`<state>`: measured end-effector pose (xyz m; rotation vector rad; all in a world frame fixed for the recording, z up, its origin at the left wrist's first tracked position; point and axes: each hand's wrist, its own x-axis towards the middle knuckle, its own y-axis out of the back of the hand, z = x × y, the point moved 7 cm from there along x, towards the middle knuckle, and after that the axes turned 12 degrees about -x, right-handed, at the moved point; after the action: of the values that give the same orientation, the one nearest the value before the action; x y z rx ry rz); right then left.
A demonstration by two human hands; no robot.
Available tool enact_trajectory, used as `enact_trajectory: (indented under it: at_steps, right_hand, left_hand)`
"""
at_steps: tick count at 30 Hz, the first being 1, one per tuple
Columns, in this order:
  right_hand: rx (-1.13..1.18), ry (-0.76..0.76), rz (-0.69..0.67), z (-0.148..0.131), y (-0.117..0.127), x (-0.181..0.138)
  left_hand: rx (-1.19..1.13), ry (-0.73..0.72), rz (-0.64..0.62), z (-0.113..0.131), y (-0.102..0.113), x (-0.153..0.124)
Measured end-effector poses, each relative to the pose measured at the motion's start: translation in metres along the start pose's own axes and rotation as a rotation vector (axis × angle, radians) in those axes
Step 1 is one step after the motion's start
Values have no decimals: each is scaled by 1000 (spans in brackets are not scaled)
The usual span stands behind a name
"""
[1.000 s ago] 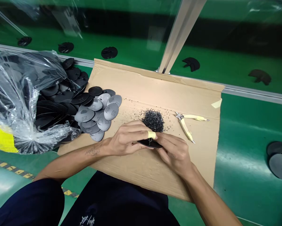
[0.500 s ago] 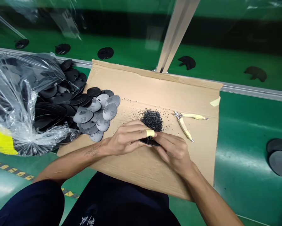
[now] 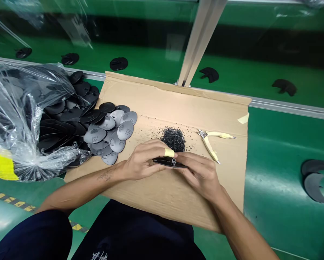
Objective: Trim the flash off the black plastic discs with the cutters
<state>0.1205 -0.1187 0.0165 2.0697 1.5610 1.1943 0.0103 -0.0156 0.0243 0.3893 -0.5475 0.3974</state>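
Both hands meet over a sheet of brown cardboard. My left hand, with a yellow tape wrap on one fingertip, grips one end of a flat black oval plastic disc. My right hand pinches the disc's other end, fingers closed. The disc is held edge-on, just above the cardboard. A small heap of black plastic trimmings lies right behind the hands.
A pile of grey and black oval discs spills from a clear plastic bag at left. Yellow-handled cutters lie on the cardboard at right. Black parts ride a green conveyor behind; more black pieces rest at far right.
The disc has turned slightly between the fingers and shows more of its length. The view has shifted a little; the hands stay in the same spot.
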Motion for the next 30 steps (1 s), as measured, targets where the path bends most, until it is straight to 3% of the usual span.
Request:
enact_trajectory:
  at_steps: [2, 7, 13, 19, 23, 27, 30]
  right_hand:
    - [-97, -23, -44, 8, 9, 3]
    - [-668, -218, -13, 59, 50, -7]
    - [-778, -390, -67, 90, 58, -21]
    - [-433, -527, 12, 74, 53, -10]
    - [67, -672, 129, 66, 40, -8]
    - [568, -695, 181, 55, 21, -6]
    - [506, -608, 145, 44, 19, -4]
  left_hand:
    - [23, 4, 17, 0, 1, -1]
    - [107, 45, 66, -4, 8, -3]
    - [109, 56, 69, -8, 9, -4]
    - [73, 51, 78, -9, 8, -6]
    - [54, 77, 112, -12, 10, -7]
    - [7, 74, 142, -14, 11, -8]
    - [-6, 73, 141, -15, 11, -8]
